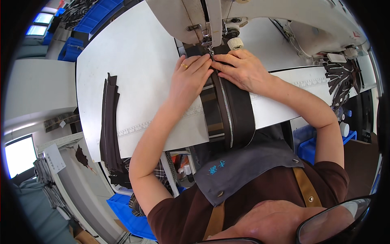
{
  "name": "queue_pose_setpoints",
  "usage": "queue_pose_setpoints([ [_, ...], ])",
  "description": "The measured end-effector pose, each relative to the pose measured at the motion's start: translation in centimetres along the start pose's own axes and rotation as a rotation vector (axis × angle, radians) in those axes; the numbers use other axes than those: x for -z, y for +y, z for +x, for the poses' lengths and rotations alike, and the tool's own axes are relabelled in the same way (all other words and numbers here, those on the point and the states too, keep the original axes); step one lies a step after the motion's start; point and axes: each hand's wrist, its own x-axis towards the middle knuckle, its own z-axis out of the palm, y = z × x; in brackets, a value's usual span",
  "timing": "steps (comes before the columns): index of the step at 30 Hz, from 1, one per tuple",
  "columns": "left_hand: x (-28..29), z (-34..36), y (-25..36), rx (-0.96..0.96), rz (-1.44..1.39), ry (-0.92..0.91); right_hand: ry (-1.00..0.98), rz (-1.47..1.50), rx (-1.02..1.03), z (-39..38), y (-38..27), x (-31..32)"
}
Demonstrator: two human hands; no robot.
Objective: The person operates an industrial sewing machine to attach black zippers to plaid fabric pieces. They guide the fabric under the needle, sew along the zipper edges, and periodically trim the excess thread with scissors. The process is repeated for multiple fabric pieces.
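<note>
A dark brown fabric piece (241, 112) with a silver-toothed zipper (226, 101) lies lengthwise on the white sewing table (150, 81), its near end over the front edge. Striped brown fabric (210, 107) shows along its left side. The far end of the zipper runs up to the presser foot (207, 41) of the sewing machine (268, 12). My left hand (190, 77) rests flat on the fabric just left of the zipper, fingers stretched forward. From the right, my right hand (243, 71) lies on the fabric with fingertips at the zipper's edge, fingers extended.
Dark zipper strips (109, 122) are stacked at the table's left. A bundle of dark strips (341, 79) hangs at the right end. A printed ruler scale (162, 121) crosses the tabletop. Blue bins (129, 215) stand below on the left, and another blue bin (307, 150) on the right.
</note>
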Motion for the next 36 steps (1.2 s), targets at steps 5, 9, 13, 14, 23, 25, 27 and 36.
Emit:
queue_pose_setpoints([
  [5, -1.1, -0.1, -0.3, -0.044, 0.143, -0.015, -0.024, 0.011, -0.021, -0.2, 0.1, 0.2],
  [9, -0.7, 0.5, -0.1, 0.018, 0.066, -0.043, -0.020, 0.018, -0.013, -0.1, 0.1, 0.2],
  [13, -1.1, 0.1, -0.5, 0.000, 0.075, -0.020, -0.037, 0.038, 0.009, 0.3, 0.1, 0.1],
  [14, -1.3, -0.1, -0.7, -0.005, 0.087, -0.013, -0.046, 0.031, 0.000, 0.3, 0.2, 0.2],
  [23, 8.1, -7.5, -2.6, 0.265, 0.560, -0.003, -0.079, 0.026, -0.018, 0.3, 0.0, 1.0],
  [25, 12.5, -10.7, -4.6, 0.482, 0.643, 0.101, -0.081, 0.030, -0.005, 0.4, -0.2, 0.8],
  [27, 14.4, -15.0, -7.1, 0.598, 0.558, 0.218, -0.087, 0.038, -0.001, 0.4, -0.2, 0.6],
  [36, 15.3, -16.8, -8.8, 0.763, 0.167, 0.548, -0.054, 0.036, 0.011, 0.4, -0.1, 1.0],
])
